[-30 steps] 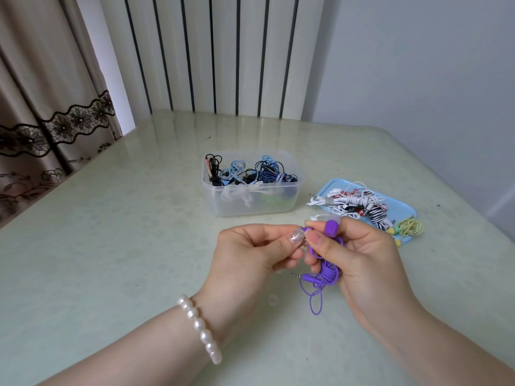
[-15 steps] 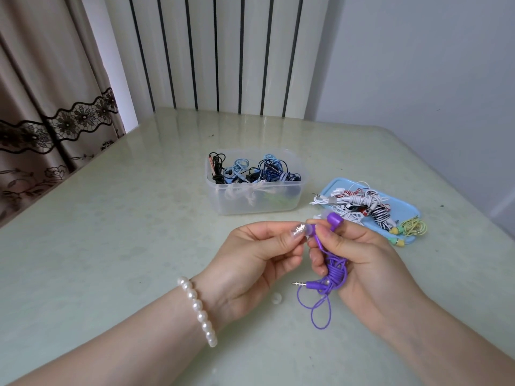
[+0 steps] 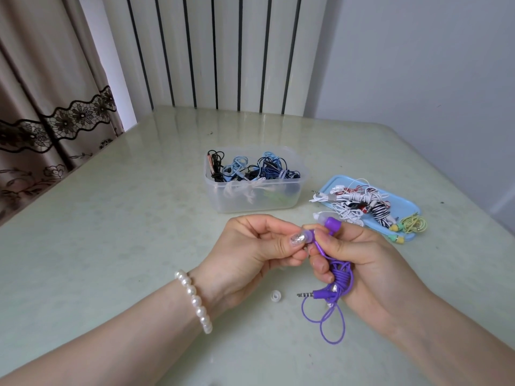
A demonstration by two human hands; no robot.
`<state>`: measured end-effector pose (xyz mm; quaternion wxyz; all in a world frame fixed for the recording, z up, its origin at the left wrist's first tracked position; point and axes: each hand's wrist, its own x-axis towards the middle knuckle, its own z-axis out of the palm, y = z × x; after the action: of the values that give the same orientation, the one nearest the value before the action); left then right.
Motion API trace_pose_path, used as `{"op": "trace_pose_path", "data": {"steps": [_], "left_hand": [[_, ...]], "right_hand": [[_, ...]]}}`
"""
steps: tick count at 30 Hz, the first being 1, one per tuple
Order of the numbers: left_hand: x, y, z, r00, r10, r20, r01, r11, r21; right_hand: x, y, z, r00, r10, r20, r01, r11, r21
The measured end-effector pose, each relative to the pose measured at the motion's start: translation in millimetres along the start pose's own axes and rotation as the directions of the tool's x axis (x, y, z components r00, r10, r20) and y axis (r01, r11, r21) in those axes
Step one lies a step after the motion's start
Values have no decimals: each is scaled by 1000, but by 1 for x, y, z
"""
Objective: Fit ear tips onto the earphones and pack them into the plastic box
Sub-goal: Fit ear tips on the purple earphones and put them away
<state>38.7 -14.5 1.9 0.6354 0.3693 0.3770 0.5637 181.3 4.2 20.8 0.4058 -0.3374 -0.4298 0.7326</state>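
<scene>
While both hands meet just above the table, the left hand pinches a small translucent ear tip between thumb and forefinger, pressed up against one bud of the purple earphones; thumbnail has a silver glitter finish. Right hand is curled round the coiled purple cable bundle, w/ forefinger and thumb steadying the bud stem. Second bud, a smooth purple cylinder, stands up above the right fingers. Metal jack plug pokes out left from the bundle; thin glossy cable loops hang below, approx. touching the tabletop. Hands are together, each clamped on its item.

A loose ear tip, whitish, ring-shaped, soft-looking, lies on the table between the wrists, near the jack.

Plastic box: clear, rounded-rectangle tub, open top, sits beyond the hands at table centre; holds tangled black, blue and white earphones. To its right, a flat light-blue tray w/ raised rim carries white, red and zebra-striped sets; a yellow-green coil sits at its near right corner, overlapping the edge.

Table surface: pale green, glossy, faintly mottled. Pearl bead bracelet on left wrist. Beige curtain w/ dark lace trim at left; white panel w/ black vertical stripes behind
</scene>
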Motion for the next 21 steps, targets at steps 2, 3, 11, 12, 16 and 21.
{"op": "trace_pose_path", "data": {"steps": [2,3,11,12,16,21], "left_hand": [[1,1,-2,1000,-24,7,24,1000,4],[1,1,-2,999,-35,8,35,999,2],[-1,2,-2,1000,-3,-11,4,995,96],[-1,0,-2,1000,7,-29,-3,992,123],[2,-2,-3,996,-15,-86,25,993,116],[7,2,-10,988,-53,-146,70,990,118]], "right_hand": [[1,1,0,1000,-1,-1,1,1000,-16],[1,1,-1,1000,-10,-6,10,1000,-26],[3,3,-7,990,-110,-86,93,978,-185],[3,4,-8,989,-118,-94,94,970,-226],[7,7,-10,984,-137,-116,92,940,-327],[7,4,-7,998,-43,39,54,930,-363]]}}
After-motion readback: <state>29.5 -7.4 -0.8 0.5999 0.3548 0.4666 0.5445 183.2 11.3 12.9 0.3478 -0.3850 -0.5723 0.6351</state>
